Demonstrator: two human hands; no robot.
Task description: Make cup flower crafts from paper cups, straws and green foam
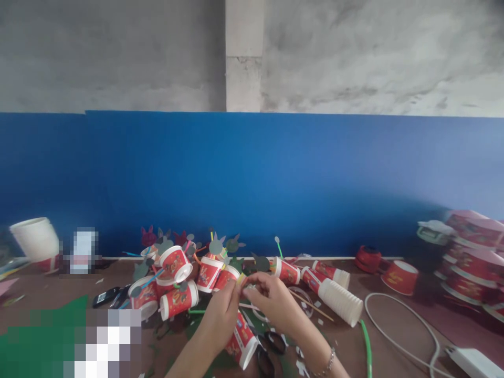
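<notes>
My left hand and my right hand meet above the table, fingers pinched together. A small yellow piece shows at the fingertips of my left hand; its kind is unclear. What the fingers of my right hand pinch is mostly hidden. Below my hands a red paper cup lies on its side, partly covered by my left hand. Black-handled scissors lie beside that cup, under my right forearm. Just beyond my hands is a pile of red paper cups with straws and paper animal heads.
A stack of nested paper cups lies to the right, near a thin wooden stick. Farther right are a white cable, a white adapter and red tubs. Green paper lies left. A blue wall panel stands behind.
</notes>
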